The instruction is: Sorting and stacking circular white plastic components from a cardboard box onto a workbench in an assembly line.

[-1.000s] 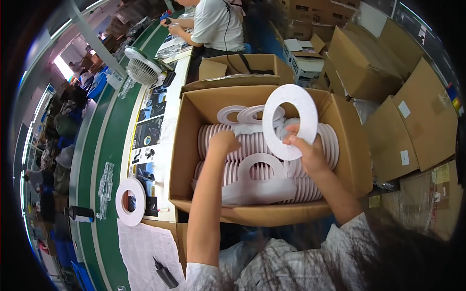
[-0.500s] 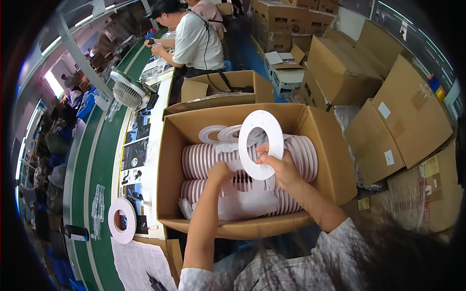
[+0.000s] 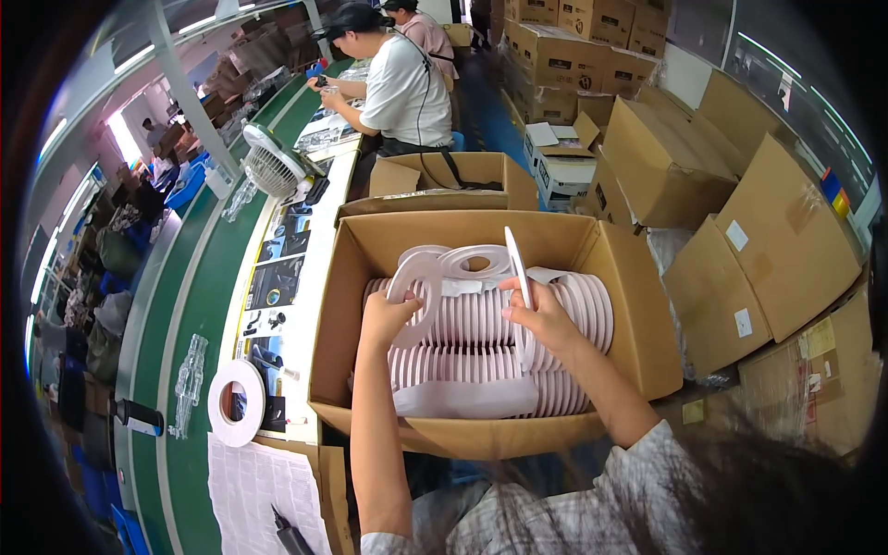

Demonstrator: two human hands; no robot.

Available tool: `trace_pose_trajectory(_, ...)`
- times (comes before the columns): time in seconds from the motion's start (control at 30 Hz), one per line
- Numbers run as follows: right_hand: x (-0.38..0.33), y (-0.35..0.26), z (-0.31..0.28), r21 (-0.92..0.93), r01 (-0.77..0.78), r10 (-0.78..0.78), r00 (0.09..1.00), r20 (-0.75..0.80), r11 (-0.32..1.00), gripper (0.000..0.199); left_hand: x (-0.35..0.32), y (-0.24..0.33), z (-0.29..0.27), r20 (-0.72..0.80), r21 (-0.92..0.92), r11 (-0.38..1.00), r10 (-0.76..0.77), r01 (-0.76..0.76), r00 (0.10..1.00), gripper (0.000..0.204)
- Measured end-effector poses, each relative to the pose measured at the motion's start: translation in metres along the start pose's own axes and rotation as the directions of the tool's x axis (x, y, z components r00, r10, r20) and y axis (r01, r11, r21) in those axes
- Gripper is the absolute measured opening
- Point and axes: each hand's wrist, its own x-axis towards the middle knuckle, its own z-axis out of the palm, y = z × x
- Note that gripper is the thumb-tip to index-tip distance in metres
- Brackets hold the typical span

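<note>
My left hand is closed on the edge of a flat white ring, raised over the left part of an open cardboard box. My right hand grips a second white ring, which appears nearly edge-on and upright above the box's middle. Inside the box, several like rings stand on edge in two packed rows. A few more rings lie flat at the back. White wrapping covers part of the front row.
To the left, a white ring rests at the edge of a worktable beside a green conveyor belt. A small fan stands farther back. Cardboard cartons crowd the right side. A co-worker sits at the belt ahead.
My left hand has come up out of the rows, now with a ring in it. The ring in my right hand has turned from nearly face-on to edge-on.
</note>
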Motion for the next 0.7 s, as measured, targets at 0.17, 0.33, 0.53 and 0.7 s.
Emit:
trace_pose_trajectory(0.17,0.001,0.0,0.002,-0.136,0.059,-0.058,0.998,0.015,0.989,0.04,-0.01,0.007,-0.004,0.031,-0.1,0.993,0.071,-0.067,0.997,0.02)
trace_pose_trajectory(0.33,0.005,0.004,-0.002,-0.362,0.136,-0.122,0.991,0.063,0.922,0.029,-0.014,0.005,-0.002,0.028,-0.023,0.948,0.318,-0.317,0.948,0.022)
trace_pose_trajectory(0.53,0.014,-0.019,-0.012,-0.597,0.281,-0.331,0.943,0.027,0.752,0.013,-0.005,-0.021,0.001,0.013,0.432,0.764,0.525,-0.478,0.851,0.024)
trace_pose_trajectory(0.7,0.031,-0.045,0.01,-0.648,0.306,-0.59,0.757,-0.279,0.698,0.012,-0.006,-0.019,-0.003,-0.01,0.324,0.838,0.467,-0.439,0.884,0.024)
